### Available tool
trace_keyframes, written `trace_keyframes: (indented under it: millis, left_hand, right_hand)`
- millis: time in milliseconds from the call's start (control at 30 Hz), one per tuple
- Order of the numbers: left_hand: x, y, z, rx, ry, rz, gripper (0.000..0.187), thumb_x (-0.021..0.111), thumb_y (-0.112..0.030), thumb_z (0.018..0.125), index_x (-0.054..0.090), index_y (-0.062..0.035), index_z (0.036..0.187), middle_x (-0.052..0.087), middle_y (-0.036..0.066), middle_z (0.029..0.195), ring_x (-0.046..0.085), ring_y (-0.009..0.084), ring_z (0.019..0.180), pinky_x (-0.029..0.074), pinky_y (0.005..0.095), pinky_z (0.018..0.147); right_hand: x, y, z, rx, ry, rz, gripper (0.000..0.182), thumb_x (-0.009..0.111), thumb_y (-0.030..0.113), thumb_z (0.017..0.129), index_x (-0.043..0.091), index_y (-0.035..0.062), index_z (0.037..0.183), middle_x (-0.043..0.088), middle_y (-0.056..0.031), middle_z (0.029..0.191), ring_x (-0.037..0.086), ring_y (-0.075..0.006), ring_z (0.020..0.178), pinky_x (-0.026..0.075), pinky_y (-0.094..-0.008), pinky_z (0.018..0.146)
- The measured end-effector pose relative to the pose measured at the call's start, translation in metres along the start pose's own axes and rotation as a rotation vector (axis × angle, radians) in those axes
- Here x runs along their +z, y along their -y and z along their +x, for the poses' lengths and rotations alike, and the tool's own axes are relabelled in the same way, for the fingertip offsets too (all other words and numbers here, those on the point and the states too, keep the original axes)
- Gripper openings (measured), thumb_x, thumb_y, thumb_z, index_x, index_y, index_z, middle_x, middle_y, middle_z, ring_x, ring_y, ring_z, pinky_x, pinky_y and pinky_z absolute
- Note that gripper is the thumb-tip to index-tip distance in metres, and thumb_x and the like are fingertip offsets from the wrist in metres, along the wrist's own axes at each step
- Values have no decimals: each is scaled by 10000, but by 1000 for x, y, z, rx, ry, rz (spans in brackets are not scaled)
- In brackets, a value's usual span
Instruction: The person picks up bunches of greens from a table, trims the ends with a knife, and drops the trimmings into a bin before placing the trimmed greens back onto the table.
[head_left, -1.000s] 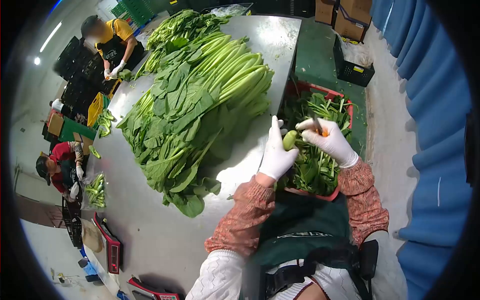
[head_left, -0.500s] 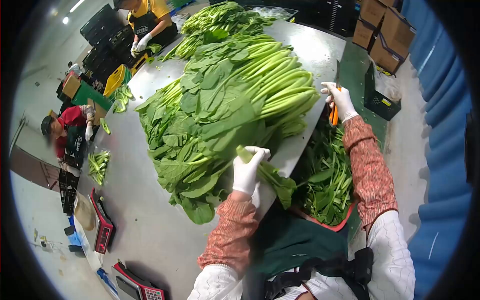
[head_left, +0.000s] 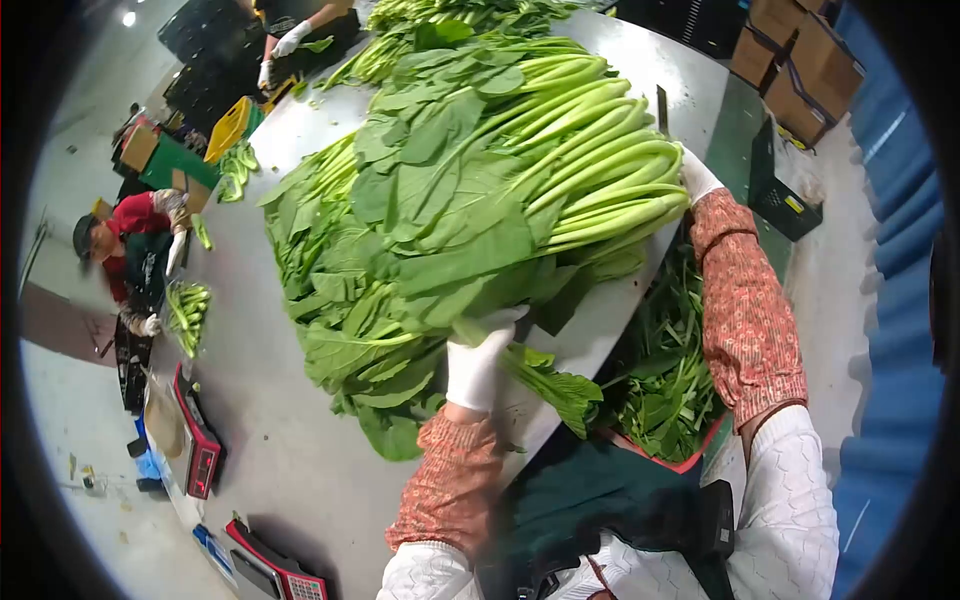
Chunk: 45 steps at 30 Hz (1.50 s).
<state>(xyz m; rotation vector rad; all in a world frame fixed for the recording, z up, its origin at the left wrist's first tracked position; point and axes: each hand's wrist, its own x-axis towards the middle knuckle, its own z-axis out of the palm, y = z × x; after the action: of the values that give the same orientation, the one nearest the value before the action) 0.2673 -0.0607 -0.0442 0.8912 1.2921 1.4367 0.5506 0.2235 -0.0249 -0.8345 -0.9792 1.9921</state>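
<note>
My gloved left hand (head_left: 478, 368) is closed around the stem of a leafy green (head_left: 552, 388), whose leaf end hangs out to the right over the table edge. Beside it lies a big heap of leafy greens (head_left: 430, 220), with the pale stalks facing right. My gloved right hand (head_left: 700, 176) is at the stalk ends, its fingers mostly hidden behind them. A dark knife blade (head_left: 662, 110) sticks up just beyond that hand; its handle is out of sight.
Below the table edge stands a red-rimmed container (head_left: 690, 462) full of leaves. Two red scales (head_left: 203, 445) are on the metal table (head_left: 310, 475). One co-worker (head_left: 140, 240) is at the left, another (head_left: 300, 35) at the far end. A black crate (head_left: 785, 195) stands right.
My right hand has moved up and in behind the stalk ends, hiding the knife's orange handle. My left hand, still holding the green, is slightly lower. The view has shifted a little.
</note>
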Motion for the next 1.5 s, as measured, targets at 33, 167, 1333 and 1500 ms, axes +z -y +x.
trace_keyframes:
  millis: [33, 167, 1333, 1500]
  left_hand:
    - [1, -6, -4, -73, -8, -38, 276, 592, -98, 834, 691, 57, 1040, 700, 160, 1111, 632, 168, 914, 516, 285, 789]
    - [-5, -17, -22, -133, -61, 0, 277, 588, -78, 816, 686, 81, 1021, 698, 158, 1099, 611, 206, 1004, 462, 317, 932]
    - [51, -169, -144, 800, -25, 526, 370, 552, 144, 777, 633, 61, 1128, 646, 198, 1200, 629, 284, 1113, 488, 366, 970]
    - [143, -192, -141, 1238, 120, 829, 477, 667, 16, 788, 571, 49, 1254, 577, 239, 1293, 533, 369, 1244, 390, 438, 1067]
  right_hand:
    - [-20, -8, 8, -58, 20, -78, 217, 551, 146, 951, 650, 42, 1114, 699, -75, 1015, 674, -165, 858, 567, -326, 744]
    - [-17, -26, -22, -132, -136, -213, 268, 536, 198, 967, 668, 1, 1094, 699, -63, 951, 667, -148, 781, 550, -304, 665]
    - [171, 119, -259, -1072, -190, -793, 257, 760, 144, 847, 652, 40, 1056, 599, 36, 843, 486, -23, 723, 398, -193, 640]
    - [163, 89, -347, -1045, -97, -1001, 270, 771, 44, 799, 672, 18, 1048, 672, -34, 960, 600, -94, 903, 464, -245, 821]
